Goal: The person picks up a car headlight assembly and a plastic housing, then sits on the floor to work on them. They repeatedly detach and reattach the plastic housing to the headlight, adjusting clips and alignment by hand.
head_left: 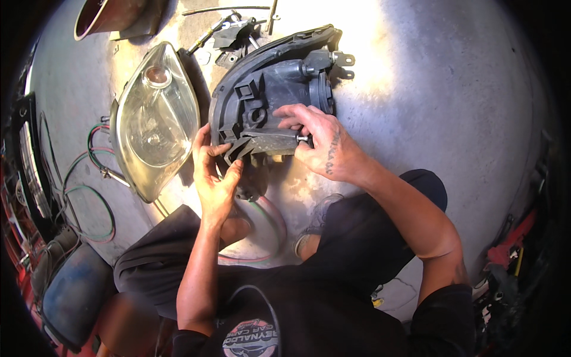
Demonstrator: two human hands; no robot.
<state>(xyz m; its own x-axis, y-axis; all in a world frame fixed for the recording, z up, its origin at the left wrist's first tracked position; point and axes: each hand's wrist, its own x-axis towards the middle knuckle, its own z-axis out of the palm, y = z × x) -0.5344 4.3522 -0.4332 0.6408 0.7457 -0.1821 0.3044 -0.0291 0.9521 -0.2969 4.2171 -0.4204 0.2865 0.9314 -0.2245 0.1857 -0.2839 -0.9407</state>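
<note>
A dark grey plastic headlight housing [270, 77] lies back side up on the concrete floor in front of me. My left hand [215, 178] grips its near lower edge, fingers curled over the rim. My right hand [318, 143] rests on the housing's lower right part, fingers pressed around a small metal screw or bolt end [304, 138] that sticks out of a bracket. A second headlight [156, 119], with a yellowed clear lens, lies face up just to the left, apart from both hands.
Loose dark brackets and metal rods [235, 33] lie beyond the housing. A brown metal container [110, 15] stands at the top left. Green and red wires [89, 196] loop on the floor at left. A blue seat [71, 294] is at lower left, tools [505, 250] at right.
</note>
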